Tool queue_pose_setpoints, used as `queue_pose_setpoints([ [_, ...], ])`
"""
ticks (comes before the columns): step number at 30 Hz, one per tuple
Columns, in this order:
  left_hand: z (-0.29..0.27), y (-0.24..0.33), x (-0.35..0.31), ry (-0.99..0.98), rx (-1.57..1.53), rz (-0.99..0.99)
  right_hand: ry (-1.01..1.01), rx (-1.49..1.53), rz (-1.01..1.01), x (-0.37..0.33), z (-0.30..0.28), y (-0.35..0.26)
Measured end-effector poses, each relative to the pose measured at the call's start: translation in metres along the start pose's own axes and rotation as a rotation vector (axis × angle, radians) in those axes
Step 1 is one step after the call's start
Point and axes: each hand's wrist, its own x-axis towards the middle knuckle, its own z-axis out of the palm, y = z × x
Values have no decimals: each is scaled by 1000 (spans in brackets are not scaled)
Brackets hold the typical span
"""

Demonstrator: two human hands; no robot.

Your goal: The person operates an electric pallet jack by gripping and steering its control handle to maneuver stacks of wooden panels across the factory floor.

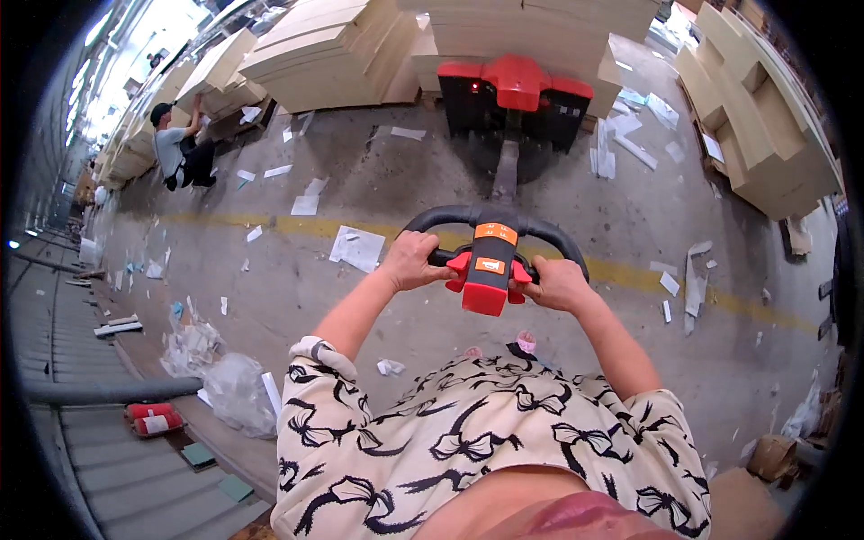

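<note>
Both hands — left hand, right hand — have fingers wrapped tight on the handle; the red truck sits ahead under stacked boards; loose paper could make feet slip.

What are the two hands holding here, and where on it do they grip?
Both grip the black loop handle of a red pallet truck: left hand on its left grip, right hand on its right, either side of the red control head.
</note>
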Motion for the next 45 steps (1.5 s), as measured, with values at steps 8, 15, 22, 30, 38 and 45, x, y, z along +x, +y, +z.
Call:
queue_pose_setpoints([
  [8, -7, 6, 11, -141, 37, -99, -108, 319, -67, -1, -26, 13],
  [15, -22, 28, 20, -331, -3, -235, -77, 935, -13, 29, -19, 25],
  [22, -17, 24, 19, -339, 1, -248, -48, 752, -126, 48, -2, 22],
  [30, -20, 24, 21, -414, 17, -303, 2, 621, -117, 47, -3, 12],
  [38, -27, 22, 29, -463, -21, -382, 61, 593, -154, 51, -3, 18],
  [45, -30, 24, 31, -449, -49, -423, 61, 603, -114, 48, -8, 15],
])
